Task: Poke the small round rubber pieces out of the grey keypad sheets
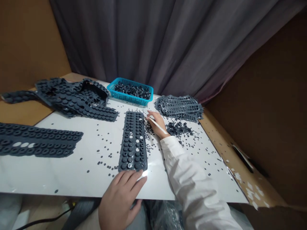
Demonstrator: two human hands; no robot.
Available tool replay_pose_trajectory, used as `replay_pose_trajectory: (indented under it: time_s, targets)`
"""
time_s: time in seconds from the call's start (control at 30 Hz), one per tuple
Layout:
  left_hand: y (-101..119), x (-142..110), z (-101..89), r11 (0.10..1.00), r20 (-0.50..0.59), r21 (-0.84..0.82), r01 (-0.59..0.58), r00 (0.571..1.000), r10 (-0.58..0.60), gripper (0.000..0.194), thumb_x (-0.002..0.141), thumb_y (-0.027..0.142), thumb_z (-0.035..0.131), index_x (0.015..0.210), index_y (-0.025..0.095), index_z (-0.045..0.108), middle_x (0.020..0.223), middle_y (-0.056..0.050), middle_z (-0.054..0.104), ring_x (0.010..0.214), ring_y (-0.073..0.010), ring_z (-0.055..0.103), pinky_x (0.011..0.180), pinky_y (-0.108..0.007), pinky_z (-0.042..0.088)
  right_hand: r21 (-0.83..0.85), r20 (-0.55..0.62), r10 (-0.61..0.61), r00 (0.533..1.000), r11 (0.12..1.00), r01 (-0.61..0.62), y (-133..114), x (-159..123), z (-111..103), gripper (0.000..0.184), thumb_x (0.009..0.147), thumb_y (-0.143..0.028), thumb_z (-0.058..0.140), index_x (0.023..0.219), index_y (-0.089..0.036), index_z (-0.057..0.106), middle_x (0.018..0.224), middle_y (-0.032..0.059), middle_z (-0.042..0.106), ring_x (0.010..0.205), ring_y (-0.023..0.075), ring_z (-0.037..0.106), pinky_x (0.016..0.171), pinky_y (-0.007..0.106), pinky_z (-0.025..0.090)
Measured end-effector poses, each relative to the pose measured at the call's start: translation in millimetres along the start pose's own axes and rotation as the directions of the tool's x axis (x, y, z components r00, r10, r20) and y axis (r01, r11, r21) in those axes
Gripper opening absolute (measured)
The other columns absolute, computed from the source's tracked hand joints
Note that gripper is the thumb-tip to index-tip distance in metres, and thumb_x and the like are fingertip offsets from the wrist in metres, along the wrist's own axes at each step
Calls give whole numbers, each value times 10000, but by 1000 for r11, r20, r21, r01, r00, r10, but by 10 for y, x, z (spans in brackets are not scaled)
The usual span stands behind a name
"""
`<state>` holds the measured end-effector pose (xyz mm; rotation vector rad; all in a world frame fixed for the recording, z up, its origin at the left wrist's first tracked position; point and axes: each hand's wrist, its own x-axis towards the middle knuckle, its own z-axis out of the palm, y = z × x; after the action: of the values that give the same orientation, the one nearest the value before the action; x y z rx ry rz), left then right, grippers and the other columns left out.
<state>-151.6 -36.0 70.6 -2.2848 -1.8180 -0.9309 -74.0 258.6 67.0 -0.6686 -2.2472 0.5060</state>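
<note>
Head view: my spread left hand (121, 199) steadies a dark-grey rubber keypad strip (133, 140), probably floppy; at one o'clock, my right hand (157, 124) pinches a white stick (161, 129).

a white-topped table (72, 179) holds grey rubber keypad mats (133, 140), a blue plastic basket (129, 98) and scattered loose keys (178, 129).

A long dark-grey rubber keypad strip (132, 142) with some round buttons missing lies with its edge touching the tip of a slim white pick (157, 125).
</note>
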Motion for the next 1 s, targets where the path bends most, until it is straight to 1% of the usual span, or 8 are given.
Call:
replay_pose_trajectory:
  time_s: [0.1,0.2,0.27,0.53,0.7,1.0]
  targets:
    - [2,-3,11,1000,-12,6,5,1000,-5,439,694,130,516,1101,253,624,1121,45,676,961,-186,560,877,-328,402,118,-1,33,999,992,-32,-36,17,49,137,877,-335,551,904,-213,607,1187,92,651,1091,244,582,964,403,405]
    - [4,1,3,1000,-8,25,-1,1000,2,440,679,129,520,1087,254,630,1107,50,683,950,-184,563,859,-324,409,204,73,36,997,978,-50,-39,39,119,137,872,-346,556,907,-220,597,1161,71,664,1081,226,596,953,380,420]
    - [5,3,-6,999,-19,40,-7,1000,8,437,672,133,523,1078,252,633,1102,52,685,942,-182,564,856,-321,411,225,113,38,993,972,-62,-22,48,155,137,867,-353,557,901,-225,592,1153,60,667,1081,220,601,941,373,432]
    - [3,13,7,998,-41,57,-8,999,11,423,675,142,527,1069,254,633,1100,57,685,934,-178,560,860,-319,409,218,130,42,991,973,-70,52,56,183,148,878,-360,539,908,-226,593,1096,60,686,1041,218,622,903,371,459]
    - [11,26,-11,999,-54,52,-13,998,16,399,687,147,533,1059,251,631,1081,52,689,931,-173,556,851,-315,414,201,135,26,991,978,-53,60,49,182,144,875,-356,548,920,-231,600,1108,63,683,1040,222,621,899,370,460]
    - [-20,18,-22,999,-25,39,-10,1000,11,406,695,154,544,1081,251,624,1098,47,682,930,-177,558,848,-319,425,124,133,0,991,992,-17,61,100,173,140,883,-322,532,929,-229,627,1053,66,692,992,225,615,881,367,456]
